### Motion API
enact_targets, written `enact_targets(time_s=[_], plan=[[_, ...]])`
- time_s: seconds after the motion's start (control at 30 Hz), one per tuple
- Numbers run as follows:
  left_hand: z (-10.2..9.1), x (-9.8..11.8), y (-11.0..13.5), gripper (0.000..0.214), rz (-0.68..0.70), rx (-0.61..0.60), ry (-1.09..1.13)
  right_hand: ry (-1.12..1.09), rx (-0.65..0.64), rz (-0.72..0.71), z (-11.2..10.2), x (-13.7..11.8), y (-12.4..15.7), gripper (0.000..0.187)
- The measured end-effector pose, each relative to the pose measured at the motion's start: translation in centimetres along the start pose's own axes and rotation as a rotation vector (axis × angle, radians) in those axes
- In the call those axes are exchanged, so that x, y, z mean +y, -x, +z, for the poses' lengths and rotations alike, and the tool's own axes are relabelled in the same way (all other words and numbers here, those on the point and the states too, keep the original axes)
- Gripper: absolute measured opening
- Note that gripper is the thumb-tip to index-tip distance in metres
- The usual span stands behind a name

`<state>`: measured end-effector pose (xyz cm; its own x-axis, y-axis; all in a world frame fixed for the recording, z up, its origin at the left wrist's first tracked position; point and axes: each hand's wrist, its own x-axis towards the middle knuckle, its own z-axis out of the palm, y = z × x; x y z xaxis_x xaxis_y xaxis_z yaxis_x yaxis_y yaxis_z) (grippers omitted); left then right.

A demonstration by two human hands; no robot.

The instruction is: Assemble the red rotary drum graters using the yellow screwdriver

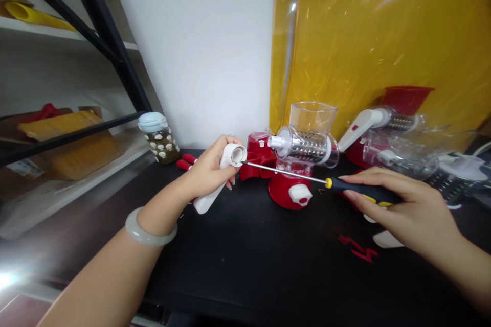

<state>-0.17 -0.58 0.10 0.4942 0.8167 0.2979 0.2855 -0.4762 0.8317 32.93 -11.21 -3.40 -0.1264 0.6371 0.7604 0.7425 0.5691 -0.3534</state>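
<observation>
My left hand [209, 171] is closed around a white plastic crank handle [220, 179], holding it above the black table with its round socket end facing right. My right hand [399, 202] grips a screwdriver [356, 190] with a black and yellow handle. Its long metal shaft [282, 171] runs left, and the tip sits in the socket of the white handle. Just behind the shaft stands a red-based rotary grater [303, 158] with a clear hopper and a steel drum.
A second red grater [391, 133] with a white crank stands at the right, in front of a yellow plastic sheet [376, 36]. A patterned jar [159, 138] with a pale lid stands by the wall. Small red parts [358, 250] lie on the black table [249, 255]. Metal shelving [76, 127] is at left.
</observation>
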Motion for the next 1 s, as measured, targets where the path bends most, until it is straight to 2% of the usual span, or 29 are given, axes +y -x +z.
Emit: enact_targets(time_s=[0.27,0.47,1.0], plan=[[0.1,-0.2,-0.1,0.04,0.007,-0.015,-0.046,0.015,0.027,-0.129,-0.1,0.4,0.4,0.024],[0.1,-0.7,-0.1,0.041,0.016,-0.022,-0.103,0.129,0.066,-0.213,-0.2,0.2,0.5,0.031],[0.1,-1.5,-0.2,0.046,0.06,-0.01,-0.239,0.258,0.083,-0.365,-0.1,0.3,0.8,0.044]])
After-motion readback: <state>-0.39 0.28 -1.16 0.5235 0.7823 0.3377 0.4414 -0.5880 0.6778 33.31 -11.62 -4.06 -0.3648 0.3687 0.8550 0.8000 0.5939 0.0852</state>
